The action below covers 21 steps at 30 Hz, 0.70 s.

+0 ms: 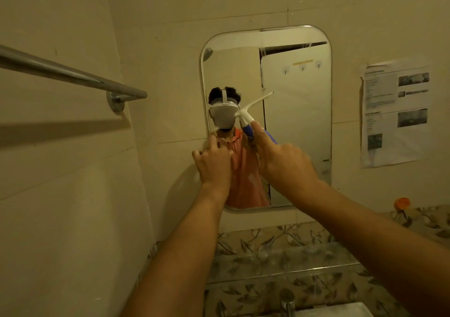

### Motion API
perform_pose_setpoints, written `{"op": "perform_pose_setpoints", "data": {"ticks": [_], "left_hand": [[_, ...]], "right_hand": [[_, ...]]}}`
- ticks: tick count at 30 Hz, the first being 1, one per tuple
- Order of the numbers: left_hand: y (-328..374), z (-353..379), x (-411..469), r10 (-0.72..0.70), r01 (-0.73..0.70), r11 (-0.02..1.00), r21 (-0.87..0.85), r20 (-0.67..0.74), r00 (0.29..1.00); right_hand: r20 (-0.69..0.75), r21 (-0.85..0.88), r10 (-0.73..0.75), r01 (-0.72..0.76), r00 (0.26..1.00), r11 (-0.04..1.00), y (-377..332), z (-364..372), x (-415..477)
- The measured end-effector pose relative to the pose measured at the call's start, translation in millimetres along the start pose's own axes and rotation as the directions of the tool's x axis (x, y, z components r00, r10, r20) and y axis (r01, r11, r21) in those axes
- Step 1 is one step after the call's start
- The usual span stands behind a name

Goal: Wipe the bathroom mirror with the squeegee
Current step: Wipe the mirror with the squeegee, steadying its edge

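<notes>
Looks like a small bathroom. Shows cream wall tiles (73, 170), a chrome towel rail (60, 69) fixed to the left wall, and a rounded mirror (231, 73) hung above a leaf-patterned tile band (280, 256), a tap (287, 301) and a white basin (341, 311) edge. Catches a shower head (207, 54) and a door (297, 126) with hooks (302, 68) in the mirror's reflection.

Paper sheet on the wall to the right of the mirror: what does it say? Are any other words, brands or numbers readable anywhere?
Paper sheet: printed lines and small photos, all too blurred to read.
Squeegee: no label visible.
Mirror: small dark mark near its lower right edge, too small to read.
No text anywhere in this view can be read.
</notes>
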State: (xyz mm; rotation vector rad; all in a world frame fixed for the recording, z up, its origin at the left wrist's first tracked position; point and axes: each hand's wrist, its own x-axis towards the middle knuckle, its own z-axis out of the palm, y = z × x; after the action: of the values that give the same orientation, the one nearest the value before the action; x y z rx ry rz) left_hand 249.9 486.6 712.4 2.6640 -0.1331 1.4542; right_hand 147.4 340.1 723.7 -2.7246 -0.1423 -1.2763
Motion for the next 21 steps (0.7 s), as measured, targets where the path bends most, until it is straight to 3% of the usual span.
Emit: {"op": "perform_pose_setpoints", "data": {"ticks": [10,14,17,21], "left_hand": [[1.6,-3.8,0.9,0.008,-0.008,1.0,-0.011,0.033,0.999],[0.0,2.1,-1.8,0.017,-0.017,1.0,-0.006,-0.012,1.0],[2.5,3.4,-3.1,0.01,-0.01,1.0,-0.009,-0.04,0.999],[3.6,2.0,-1.2,0.014,-0.014,1.0,0.022,-0.017,1.0]], "right_hand": [[0.005,0.115,-0.023,0.023,1.0,0.993,18.7,-16.1,12.3],[-0.194,0.26,-0.063,0.114,0.979,0.959,12.5,-63.4,67.3],[-0.237,0.213,-0.049,0.101,0.97,0.972,7.4,-94.5,114.9],[-0.186,0.164,0.009,0.022,0.982,0.986,8.4,-107.1,146.7]]}}
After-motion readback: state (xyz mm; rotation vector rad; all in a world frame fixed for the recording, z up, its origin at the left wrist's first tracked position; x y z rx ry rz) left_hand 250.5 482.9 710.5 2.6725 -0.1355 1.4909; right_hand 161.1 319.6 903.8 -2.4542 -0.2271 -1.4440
